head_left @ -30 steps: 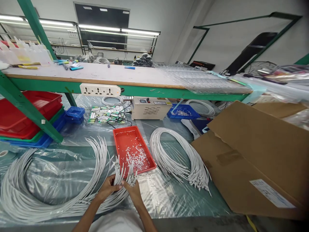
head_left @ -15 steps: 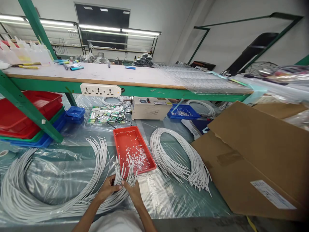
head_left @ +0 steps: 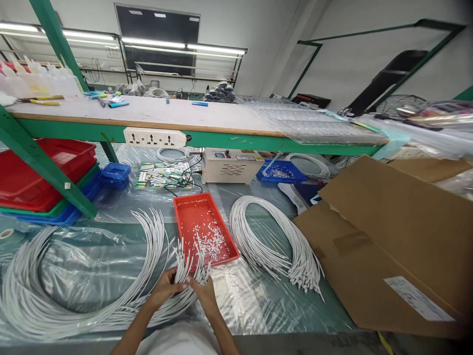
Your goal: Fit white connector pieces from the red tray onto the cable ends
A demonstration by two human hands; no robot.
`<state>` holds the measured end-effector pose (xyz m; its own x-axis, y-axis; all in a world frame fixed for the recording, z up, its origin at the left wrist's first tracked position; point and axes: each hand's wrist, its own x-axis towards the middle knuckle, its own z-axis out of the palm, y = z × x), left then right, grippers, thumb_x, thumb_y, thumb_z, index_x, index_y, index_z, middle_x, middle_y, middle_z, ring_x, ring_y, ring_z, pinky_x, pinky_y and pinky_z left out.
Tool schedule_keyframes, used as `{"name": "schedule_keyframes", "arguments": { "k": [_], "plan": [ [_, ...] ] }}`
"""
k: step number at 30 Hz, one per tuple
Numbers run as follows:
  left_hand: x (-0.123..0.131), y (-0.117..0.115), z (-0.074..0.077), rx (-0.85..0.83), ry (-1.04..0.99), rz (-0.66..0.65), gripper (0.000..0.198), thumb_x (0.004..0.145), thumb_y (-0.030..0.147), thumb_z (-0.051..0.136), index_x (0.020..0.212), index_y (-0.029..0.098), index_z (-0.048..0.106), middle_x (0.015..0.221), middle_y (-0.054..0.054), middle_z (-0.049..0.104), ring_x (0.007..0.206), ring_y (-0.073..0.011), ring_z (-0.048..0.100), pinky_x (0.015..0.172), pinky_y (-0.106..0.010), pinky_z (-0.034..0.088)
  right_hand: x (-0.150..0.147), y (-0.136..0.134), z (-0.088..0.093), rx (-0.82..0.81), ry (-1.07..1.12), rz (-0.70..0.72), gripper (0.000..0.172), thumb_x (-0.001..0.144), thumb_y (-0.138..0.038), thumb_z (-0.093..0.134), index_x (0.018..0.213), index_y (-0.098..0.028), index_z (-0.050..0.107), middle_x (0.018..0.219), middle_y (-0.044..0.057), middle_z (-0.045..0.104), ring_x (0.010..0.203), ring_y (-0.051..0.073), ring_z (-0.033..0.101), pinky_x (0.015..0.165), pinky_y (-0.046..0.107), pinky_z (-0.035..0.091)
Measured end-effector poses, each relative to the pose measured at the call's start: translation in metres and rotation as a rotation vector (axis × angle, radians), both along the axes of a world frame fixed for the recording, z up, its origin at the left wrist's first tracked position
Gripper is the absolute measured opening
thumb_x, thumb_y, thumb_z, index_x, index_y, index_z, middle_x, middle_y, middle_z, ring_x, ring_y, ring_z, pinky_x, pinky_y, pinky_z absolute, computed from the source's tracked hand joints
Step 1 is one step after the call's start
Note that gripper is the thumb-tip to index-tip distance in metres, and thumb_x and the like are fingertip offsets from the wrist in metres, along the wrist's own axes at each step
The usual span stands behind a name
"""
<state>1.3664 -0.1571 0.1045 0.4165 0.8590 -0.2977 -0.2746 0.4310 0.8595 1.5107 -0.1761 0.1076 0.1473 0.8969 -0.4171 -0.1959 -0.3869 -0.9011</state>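
A large loop of white cables (head_left: 84, 318) lies on the plastic-covered table at the left, and its ends rise between my hands. My left hand (head_left: 166, 290) is closed round part of the bundle from the left. On the right side my right hand (head_left: 203, 292) grips another part of the same ends, thumbs almost meeting. The cable tips fan up over the near edge of a red tray (head_left: 188, 217), which holds many small white bits. Fingers behind the bundle are partly hidden.
A second coil of white cables (head_left: 246, 241) lies right of the tray. Beyond it leans a large open cardboard box (head_left: 362, 246). A beige machine (head_left: 231, 167) stands behind the tray, under a shelf (head_left: 221, 116). Stacked red, green and blue trays (head_left: 44, 172) sit at the left.
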Motion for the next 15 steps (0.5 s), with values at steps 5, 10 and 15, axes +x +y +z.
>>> {"name": "schedule_keyframes", "arguments": {
  "k": [5,10,15],
  "plan": [
    [0.0007,-0.0001,0.0018,-0.010,0.013,0.000,0.044,0.055,0.030,0.078,0.093,0.012,0.065,0.088,-0.009,0.068,0.086,-0.0232,0.059,0.081,-0.031,0.042,-0.0006,0.0000,0.0014,0.023,0.008,0.008,0.038,0.054,-0.037,0.075,0.079,-0.010,0.065,0.076,0.009,0.068,0.071,0.023,0.062,0.070,0.034,0.048],
    [0.0001,0.0005,-0.0019,-0.019,0.006,-0.010,0.046,0.053,0.031,0.079,0.094,0.013,0.066,0.089,-0.009,0.068,0.088,-0.0239,0.059,0.085,-0.033,0.040,-0.0015,-0.0001,0.0031,0.031,0.006,0.003,0.033,0.055,-0.036,0.074,0.075,-0.011,0.065,0.071,0.008,0.068,0.068,0.022,0.061,0.068,0.033,0.048],
    [-0.0006,0.0004,0.0013,-0.006,0.015,-0.020,0.045,0.053,0.033,0.079,0.091,0.013,0.067,0.086,-0.008,0.068,0.084,-0.0231,0.059,0.081,-0.031,0.041,-0.0007,0.0002,0.0044,0.051,-0.007,0.006,0.026,0.056,-0.030,0.072,0.074,-0.012,0.066,0.071,0.007,0.067,0.069,0.022,0.060,0.069,0.033,0.047]
  ]
}}
